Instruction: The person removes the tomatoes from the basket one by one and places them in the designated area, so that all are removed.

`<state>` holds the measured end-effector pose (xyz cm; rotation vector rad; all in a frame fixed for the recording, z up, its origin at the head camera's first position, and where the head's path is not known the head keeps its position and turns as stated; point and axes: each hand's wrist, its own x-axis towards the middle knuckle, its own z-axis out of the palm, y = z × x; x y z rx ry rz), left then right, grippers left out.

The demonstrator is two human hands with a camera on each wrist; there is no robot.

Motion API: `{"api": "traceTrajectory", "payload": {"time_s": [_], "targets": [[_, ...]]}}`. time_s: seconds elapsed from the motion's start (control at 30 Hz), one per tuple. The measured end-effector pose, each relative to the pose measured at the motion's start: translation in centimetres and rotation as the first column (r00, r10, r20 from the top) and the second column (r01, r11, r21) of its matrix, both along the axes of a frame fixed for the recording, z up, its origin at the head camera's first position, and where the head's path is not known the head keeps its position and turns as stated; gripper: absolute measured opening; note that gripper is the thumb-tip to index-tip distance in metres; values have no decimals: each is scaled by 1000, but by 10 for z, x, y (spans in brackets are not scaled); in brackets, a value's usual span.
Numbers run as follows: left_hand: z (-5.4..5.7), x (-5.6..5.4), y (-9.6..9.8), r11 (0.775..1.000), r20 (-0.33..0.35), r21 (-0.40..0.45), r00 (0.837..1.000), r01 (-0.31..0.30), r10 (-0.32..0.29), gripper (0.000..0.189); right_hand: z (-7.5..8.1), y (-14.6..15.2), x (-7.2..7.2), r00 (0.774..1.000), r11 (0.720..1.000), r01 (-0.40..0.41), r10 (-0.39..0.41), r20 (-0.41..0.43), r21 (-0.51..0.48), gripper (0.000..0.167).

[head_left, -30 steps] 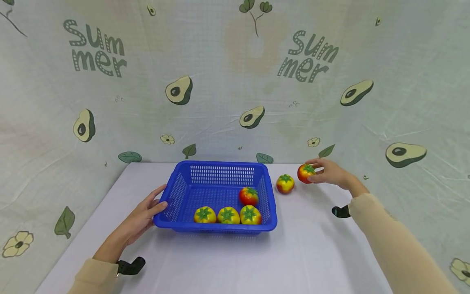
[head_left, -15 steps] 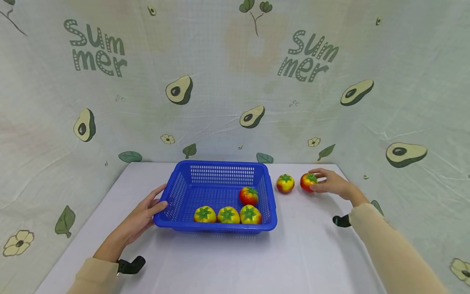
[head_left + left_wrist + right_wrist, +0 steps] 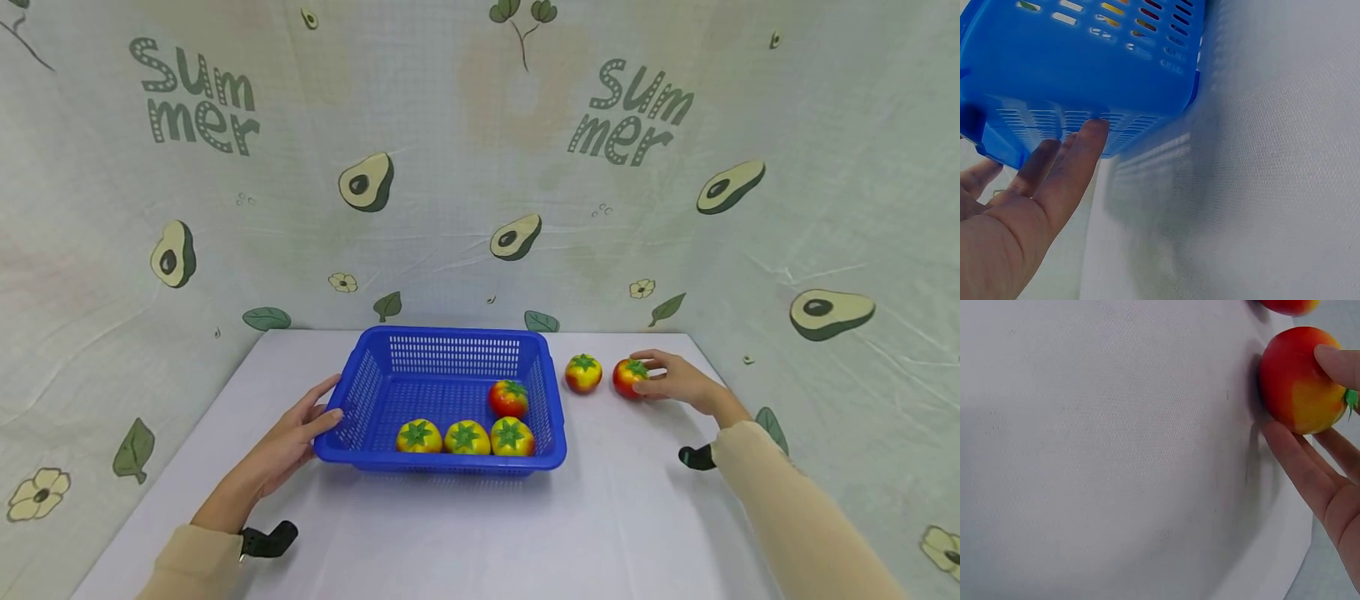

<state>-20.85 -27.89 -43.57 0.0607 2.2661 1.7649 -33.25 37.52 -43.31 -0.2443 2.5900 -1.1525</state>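
A blue plastic basket [image 3: 442,462] with slotted walls stands on the table, several red-and-yellow tomatoes with green leaf tops inside it. At its left end my left hand [image 3: 300,429] grips the rim, thumb over the top edge. The left wrist view has the fingers [image 3: 1075,169] against the basket's outer wall. Right of the basket, my right hand [image 3: 671,379] holds a red tomato [image 3: 628,379] between thumb and fingers, low at the table surface. Seen from the right wrist, the thumb lies on one side of this tomato [image 3: 1294,378] and the fingers on the other.
Another yellow-and-red tomato [image 3: 582,374] sits on the table between the basket and my right hand. The white table [image 3: 480,542] ends at a patterned cloth backdrop [image 3: 450,125] behind and at both sides.
My right hand has brought its tomato down and slightly nearer to me, to the table surface. The left hand and the basket have stayed in place.
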Motion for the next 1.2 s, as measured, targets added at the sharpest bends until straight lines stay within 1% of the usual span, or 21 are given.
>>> {"api": "traceTrajectory", "payload": {"time_s": [0.23,0.33,0.47,0.6,0.7,0.83,0.93,1.0,1.2], "targets": [[-1,0,1,1000,-7,8,1000,3,-3,80,2,1,4,1000,999,-17,18,17,-28,75],[-1,0,1,1000,-9,11,1000,4,-4,80,5,1,6,1000,1000,-28,28,-13,9,77],[0,0,2,1000,-15,11,1000,10,-10,80,12,-1,9,994,995,-37,47,-102,91,76],[1,-1,2,1000,-21,16,1000,13,-12,79,24,-11,14,978,992,-47,70,-197,119,73],[2,-1,2,1000,-24,18,1000,14,-14,79,38,-24,19,961,990,-56,88,-263,127,71],[2,-2,1,1000,-23,16,1000,20,-20,80,59,-47,26,936,988,-98,133,-325,123,70],[1,-2,0,1000,-24,12,1000,17,-16,80,72,-65,29,921,982,-147,180,-346,118,71],[0,-2,0,1000,-25,4,1000,15,-15,80,78,-76,30,913,978,-175,205,-353,116,72],[-2,-1,0,1000,-24,5,1000,12,-12,80,86,-102,32,892,962,-255,275,-359,102,72]]}}
